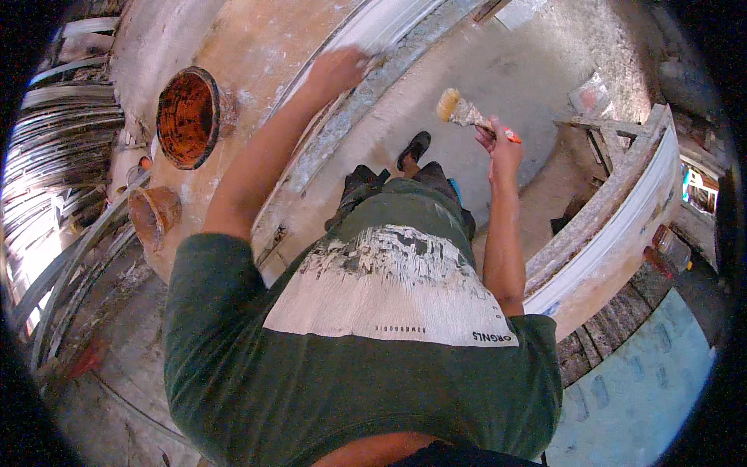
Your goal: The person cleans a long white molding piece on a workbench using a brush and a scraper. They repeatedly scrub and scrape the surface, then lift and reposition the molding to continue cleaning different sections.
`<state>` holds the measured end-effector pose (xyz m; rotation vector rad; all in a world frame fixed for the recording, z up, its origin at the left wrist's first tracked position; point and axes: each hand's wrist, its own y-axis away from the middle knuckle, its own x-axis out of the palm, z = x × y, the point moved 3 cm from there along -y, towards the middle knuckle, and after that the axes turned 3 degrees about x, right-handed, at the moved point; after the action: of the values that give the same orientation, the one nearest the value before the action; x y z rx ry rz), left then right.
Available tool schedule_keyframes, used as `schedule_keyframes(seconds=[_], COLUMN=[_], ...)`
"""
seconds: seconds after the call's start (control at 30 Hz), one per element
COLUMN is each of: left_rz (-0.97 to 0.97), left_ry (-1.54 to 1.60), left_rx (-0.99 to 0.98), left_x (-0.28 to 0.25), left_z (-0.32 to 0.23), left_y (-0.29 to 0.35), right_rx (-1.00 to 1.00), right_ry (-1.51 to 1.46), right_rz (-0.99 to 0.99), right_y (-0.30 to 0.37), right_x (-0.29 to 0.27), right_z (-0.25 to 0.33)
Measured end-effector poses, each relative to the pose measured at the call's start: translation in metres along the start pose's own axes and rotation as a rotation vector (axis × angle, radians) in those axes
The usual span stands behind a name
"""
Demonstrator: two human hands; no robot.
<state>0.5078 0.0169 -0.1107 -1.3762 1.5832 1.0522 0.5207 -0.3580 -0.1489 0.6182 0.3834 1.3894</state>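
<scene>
Two bare hands show, well apart. R hand point(504, 148) has its grip wrapped round the handle of a brush point(469, 114) w/ fuzzy yellow bristles. Brush is up over the floor point(545, 70), off the tabletop's point(249, 47) near edge. Its handle end is red w/ a pale mark, too sm. to read. L hand point(336, 74) is on a white strip point(381, 27) along that near edge; can't tell if its grip has anything in it, b/c the fingers don't show well.

Green T-shirt point(350, 381) has a big pale patch point(373, 303), cracked & peeling at the hem side. Dark letters run along its neck side: big ones in the R corner, sm. ones in a row, all upside down.

Big bucket point(187, 117), orange-brown inside w/ a dark rim, is on the tabletop, in from the near edge. Sm. tub point(154, 214) is nr. the far edge, by long bent strips point(70, 124). Lt. blue sheet point(638, 389) is off to the R.
</scene>
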Motion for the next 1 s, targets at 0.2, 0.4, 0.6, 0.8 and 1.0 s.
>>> schedule_keyframes(seconds=[0.2,0.4,0.6,0.8,1.0], left_rz=[-0.021,0.126,-0.114,-0.053,-0.104], left_ry=[0.050,0.663,0.732,0.723,0.480], left_rx=[-0.079,-0.679,-0.933,-0.574,-0.379], left_x=[0.007,0.024,0.035,0.030,0.027], left_z=[-0.020,0.044,0.025,-0.007,-0.006], left_y=[-0.059,0.179,0.246,0.006,-0.022], right_rx=[-0.004,0.059,0.111,0.059,-0.028], right_ry=[0.063,0.040,-0.011,0.006,0.134], right_rz=[0.036,0.054,0.006,0.033,0.095], right_y=[-0.022,-0.034,-0.045,-0.059,-0.050], right_x=[0.017,0.020,-0.013,-0.015,0.001], right_z=[0.025,0.017,0.005,0.018,0.046])
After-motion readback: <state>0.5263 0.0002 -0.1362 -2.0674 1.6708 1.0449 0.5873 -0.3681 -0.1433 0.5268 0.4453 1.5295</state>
